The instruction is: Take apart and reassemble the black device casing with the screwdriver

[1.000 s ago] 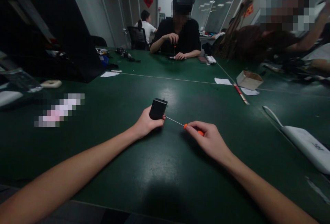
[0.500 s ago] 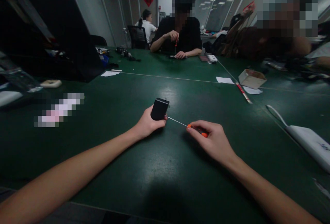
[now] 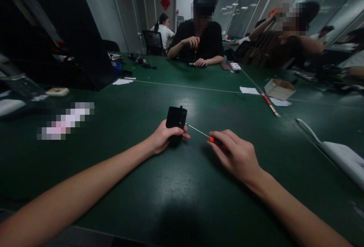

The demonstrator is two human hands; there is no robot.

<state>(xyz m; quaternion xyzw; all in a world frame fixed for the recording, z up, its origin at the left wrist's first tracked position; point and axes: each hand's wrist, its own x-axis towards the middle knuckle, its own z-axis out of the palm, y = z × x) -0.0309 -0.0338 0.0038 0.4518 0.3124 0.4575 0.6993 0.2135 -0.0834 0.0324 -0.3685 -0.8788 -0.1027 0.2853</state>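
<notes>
My left hand (image 3: 163, 139) grips a small black box (image 3: 175, 117) standing upright on the green table (image 3: 176, 186). My right hand (image 3: 236, 154) holds an orange-handled screwdriver (image 3: 212, 139); its thin metal shaft points left and its tip meets the right side of the box near the top. Most of the handle is hidden under my fingers.
Across the table a person in black works with a screwdriver (image 3: 195, 52). Another person sits at the far right. A small cardboard box (image 3: 279, 88), paper slips (image 3: 248, 90), a red-and-white pen (image 3: 271, 105) and a white bag (image 3: 341, 156) lie to the right; a dark case (image 3: 65, 38) stands left.
The black box has turned slightly in my left hand and my fingers wrap further around it. My right hand with the screwdriver stays at the box; the view shifted a little.
</notes>
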